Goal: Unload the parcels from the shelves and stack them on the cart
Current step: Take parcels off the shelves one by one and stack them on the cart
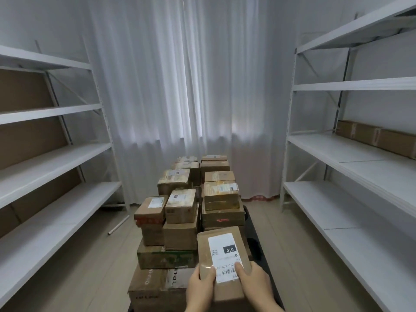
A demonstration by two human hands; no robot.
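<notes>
Two bare hands hold a flat brown cardboard parcel (224,262) above the near right end of a loaded cart (262,251). The left hand (199,287) grips the parcel's near left corner with its thumb curled over the top face; the right hand (255,282) grips the near right edge, its thumb pressed on the white shipping label (225,255). The fingers beneath the parcel are hidden. The label carries a black block printed "010", a small square code and a barcode; its finer print is too small to read. On the cart, at least fifteen taped cardboard boxes (180,209) stand in two rows running away from the camera, stacked two to four high, most with pale labels and glossy tape. A green-banded carton (166,257) sits low in the left row on a large carton (155,287) with blurred lettering. Only a dark strip of the cart's deck shows along the right side; its wheels and handle are out of view. Two white metal shelf units flank the aisle: the left unit (49,163) shows four smooth tiers backed by brown board, the right unit (351,154) shows five, both cut off at the frame edges. One long brown carton (378,137) lies at the back of the right unit's third tier. Pleated white curtains (191,86) cover the far wall, and a pale tube (118,226) lies on the tiled floor.
</notes>
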